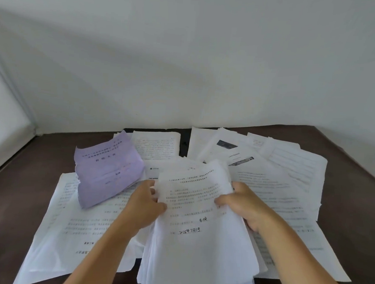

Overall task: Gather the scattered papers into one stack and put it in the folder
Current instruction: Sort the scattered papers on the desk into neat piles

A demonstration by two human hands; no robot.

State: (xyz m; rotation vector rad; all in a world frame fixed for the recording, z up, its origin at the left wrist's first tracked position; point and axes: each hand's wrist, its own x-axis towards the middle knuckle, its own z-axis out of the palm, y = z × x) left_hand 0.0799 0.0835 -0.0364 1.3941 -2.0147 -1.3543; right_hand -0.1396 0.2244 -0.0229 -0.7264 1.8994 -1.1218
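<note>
**Gathering loose sheets: a thick stack held in both hands**

A thick stack of white papers (200,236) is held at the near middle of the dark bench (18,196), its lower edges fanned out unevenly toward the viewer. The stack's left edge is gripped by the left hand (144,202), with the thumb laid on the top sheet and the fingers curled beneath. Its right edge is gripped by the right hand (242,203), whose fingers are curled over the top sheet near its upper right corner. Printed text and a handwritten date can be made out on the top sheet.

Scattered sheets are spread around the stack. Large white sheets (83,223) lie flat on the bench to the left, partly under the left forearm. A purple sheaf (107,167) with a ragged left edge rests on top of them, tilted, just beside the left hand. More white sheets (291,171) are overlapped in a loose spread to the right and behind the stack. A dark folder (183,145) is partly seen at the far edge of the bench, between two groups of sheets and mostly covered by them. A pale wall (188,53) stands behind the bench.
</note>
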